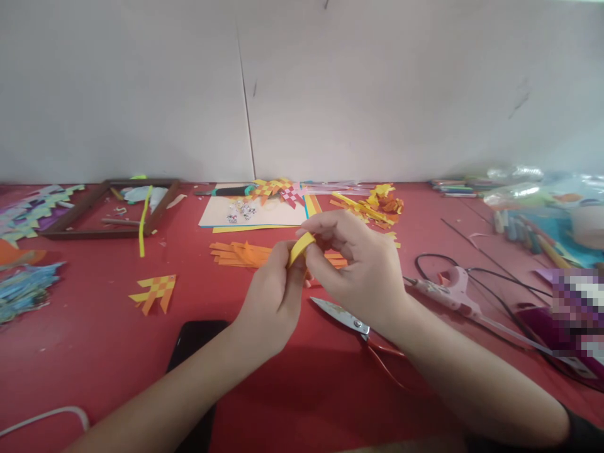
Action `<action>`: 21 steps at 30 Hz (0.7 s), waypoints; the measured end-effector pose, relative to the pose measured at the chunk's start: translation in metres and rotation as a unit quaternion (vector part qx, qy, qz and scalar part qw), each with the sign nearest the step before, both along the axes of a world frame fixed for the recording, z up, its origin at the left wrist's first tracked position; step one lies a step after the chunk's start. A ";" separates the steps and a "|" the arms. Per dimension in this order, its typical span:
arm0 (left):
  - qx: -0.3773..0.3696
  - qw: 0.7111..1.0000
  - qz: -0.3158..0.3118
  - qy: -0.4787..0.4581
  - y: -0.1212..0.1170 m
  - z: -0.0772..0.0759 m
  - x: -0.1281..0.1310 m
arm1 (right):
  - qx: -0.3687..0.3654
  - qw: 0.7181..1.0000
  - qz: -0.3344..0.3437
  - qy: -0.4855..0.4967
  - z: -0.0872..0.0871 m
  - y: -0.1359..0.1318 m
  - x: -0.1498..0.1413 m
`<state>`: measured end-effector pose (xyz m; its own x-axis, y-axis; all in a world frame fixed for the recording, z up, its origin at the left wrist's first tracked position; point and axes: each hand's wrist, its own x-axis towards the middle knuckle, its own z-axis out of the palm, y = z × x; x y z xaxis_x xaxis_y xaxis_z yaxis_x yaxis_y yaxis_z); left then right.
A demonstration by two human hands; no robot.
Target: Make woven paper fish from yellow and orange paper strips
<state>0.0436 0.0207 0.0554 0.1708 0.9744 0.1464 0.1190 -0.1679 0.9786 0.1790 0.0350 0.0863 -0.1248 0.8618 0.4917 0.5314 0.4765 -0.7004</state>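
Note:
Between my two hands is a yellow paper strip [301, 248], bent into a curve. My left hand [274, 296] pinches its lower end between thumb and fingers. The fingertips of my right hand [353, 264] close on its upper end. Just beyond the hands lie several orange paper strips [240, 253], partly hidden by the fingers. Scissors [342, 314] with red handles rest under my right wrist, their blades pointing left. A woven yellow and orange paper fish [158, 290] lies left of my left hand. A black phone [198, 333] is partly covered by my left forearm.
On the right is a pink glue gun [448, 292] with a looping black cable. A brown frame [113, 236] stands back left, a yellow strip [143, 223] across it. Paper sheets [278, 214] and yellow scraps [380, 204] lie near the wall. Blue strips [28, 286] are far left.

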 end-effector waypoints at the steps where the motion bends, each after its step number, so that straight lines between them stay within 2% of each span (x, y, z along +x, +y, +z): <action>1: -0.003 1.000 0.000 -0.005 -0.001 -0.002 0.001 | 0.010 1.000 -0.007 -0.012 0.000 -0.001 -0.001; 5: 0.008 1.000 0.003 0.012 -0.002 -0.011 0.002 | 0.035 0.999 -0.018 -0.033 -0.002 -0.002 -0.002; 10: 0.067 0.996 0.014 0.062 0.002 -0.019 0.001 | 0.030 1.000 0.001 0.006 -0.007 0.001 0.002; 17: 0.089 0.989 0.024 0.119 0.003 -0.018 0.001 | 0.018 1.000 0.004 0.022 -0.011 0.000 0.005; 21: 0.071 0.990 0.037 0.112 0.005 -0.020 0.001 | -0.017 0.999 0.040 0.000 -0.010 -0.004 0.013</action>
<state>0.0443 0.0255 0.0358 0.1432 0.9577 0.2495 0.3473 -0.2847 0.8935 0.1919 0.0307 0.0760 -0.1946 0.8647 0.4630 0.4923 0.4944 -0.7164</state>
